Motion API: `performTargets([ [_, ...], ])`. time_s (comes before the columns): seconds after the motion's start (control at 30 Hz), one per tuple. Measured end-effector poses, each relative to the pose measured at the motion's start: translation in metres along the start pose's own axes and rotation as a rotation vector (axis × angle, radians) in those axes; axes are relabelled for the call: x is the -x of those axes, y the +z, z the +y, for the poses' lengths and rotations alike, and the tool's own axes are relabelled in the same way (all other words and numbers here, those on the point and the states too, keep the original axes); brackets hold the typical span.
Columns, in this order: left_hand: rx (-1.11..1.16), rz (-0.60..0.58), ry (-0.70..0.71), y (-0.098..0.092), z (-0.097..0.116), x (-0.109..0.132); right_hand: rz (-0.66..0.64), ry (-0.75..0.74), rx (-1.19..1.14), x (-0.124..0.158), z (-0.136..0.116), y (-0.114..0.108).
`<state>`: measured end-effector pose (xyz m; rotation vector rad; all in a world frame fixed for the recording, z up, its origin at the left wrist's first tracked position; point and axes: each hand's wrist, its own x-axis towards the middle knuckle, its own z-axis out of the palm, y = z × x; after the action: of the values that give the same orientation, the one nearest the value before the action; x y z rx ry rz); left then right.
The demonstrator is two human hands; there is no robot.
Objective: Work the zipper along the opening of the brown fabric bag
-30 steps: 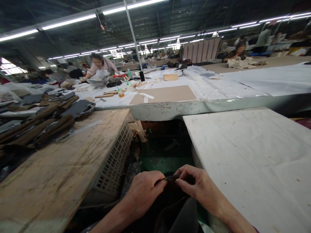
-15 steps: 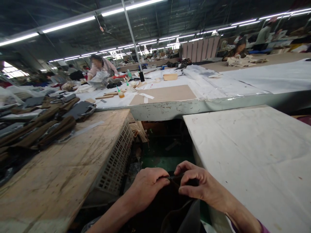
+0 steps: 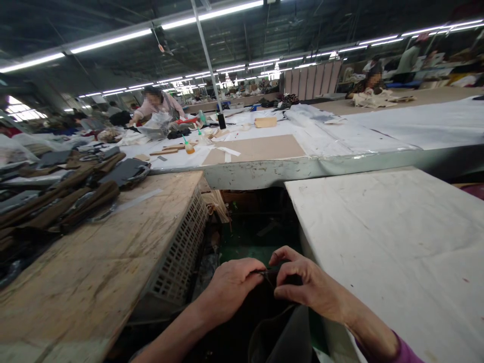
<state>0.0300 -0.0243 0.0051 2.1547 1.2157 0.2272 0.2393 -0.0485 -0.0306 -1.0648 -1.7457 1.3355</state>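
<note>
Low in the middle of the view, over the gap between two tables, I have a dark, limp fabric piece (image 3: 282, 335) with a grey-black fold hanging down. My left hand (image 3: 236, 285) is closed, its thumb and forefinger pinching the upper edge of the fabric. Close by on the right, my right hand (image 3: 308, 282) is curled, with thumb and forefinger bent together at the same edge. Only a narrow space separates the two sets of fingertips. Much of the fabric is lost in shadow beneath my hands.
At left, a wooden table (image 3: 151, 237) bears a pile of dark brown pieces (image 3: 71, 201); a plastic crate (image 3: 181, 242) stands beneath its edge. A white-topped table (image 3: 389, 242) flanks my right. Across the front runs a long worktable (image 3: 260, 169) with a glue bottle (image 3: 188, 146). Co-workers are beyond.
My right hand has shifted slightly left, bringing its fingertips closer to my left hand along the fabric edge. My left hand keeps its pinch. A co-worker at back left has moved an arm.
</note>
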Motion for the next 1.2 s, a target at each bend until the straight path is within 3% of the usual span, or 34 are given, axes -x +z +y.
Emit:
performTargets([
  [0.13,0.192,-0.067,0.05,-0.005,-0.007,0.0,0.186,0.083,0.033,0.009,0.001,0.007],
  [0.33,0.191,-0.086,0.066,-0.001,-0.005,0.0,0.342,0.102,0.118,0.014,0.004,0.015],
  [0.8,0.055,-0.006,0.048,0.011,-0.005,-0.007,0.333,0.148,0.065,0.013,0.002,0.011],
  [0.97,0.073,-0.04,0.014,0.01,-0.008,-0.005,0.312,0.089,0.079,0.011,0.004,0.011],
  [1.1,0.09,-0.038,-0.02,0.011,-0.01,-0.005,0.217,0.051,0.108,0.008,0.001,0.01],
  [1.2,0.08,-0.022,-0.03,0.012,-0.01,-0.007,0.199,-0.016,0.222,0.005,-0.003,0.013],
])
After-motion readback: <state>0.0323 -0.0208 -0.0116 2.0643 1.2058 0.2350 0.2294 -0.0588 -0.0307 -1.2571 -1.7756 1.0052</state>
